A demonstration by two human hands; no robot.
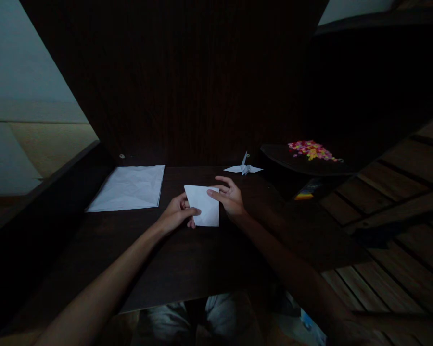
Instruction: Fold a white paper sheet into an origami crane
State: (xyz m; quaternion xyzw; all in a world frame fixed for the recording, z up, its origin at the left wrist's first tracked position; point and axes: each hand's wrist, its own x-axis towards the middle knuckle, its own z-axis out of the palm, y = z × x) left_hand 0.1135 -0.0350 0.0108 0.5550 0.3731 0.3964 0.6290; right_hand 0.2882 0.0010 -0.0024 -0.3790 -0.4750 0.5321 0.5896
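Note:
A small folded piece of white paper (pixel 207 209) is held up between both hands over the dark desk. My left hand (pixel 179 211) grips its left side, thumb lying on the front and fingers behind. At its upper right, my right hand (pixel 231 196) pinches it with the thumb in front; the index finger is raised, and the other fingers are partly hidden behind the sheet. Just beyond my right hand a white origami crane (pixel 244 168) stands near the back panel. To the left lies a stack of white paper sheets (pixel 128 187), slightly wrinkled.
A dark wooden desk (pixel 155 274) spans the front, with a raised side board (pixel 46 187) at left and a tall back panel (pixel 187 86). On a rounded shelf (pixel 274 156) at right sits a pile of small pink, red and yellow pieces (pixel 313 150).

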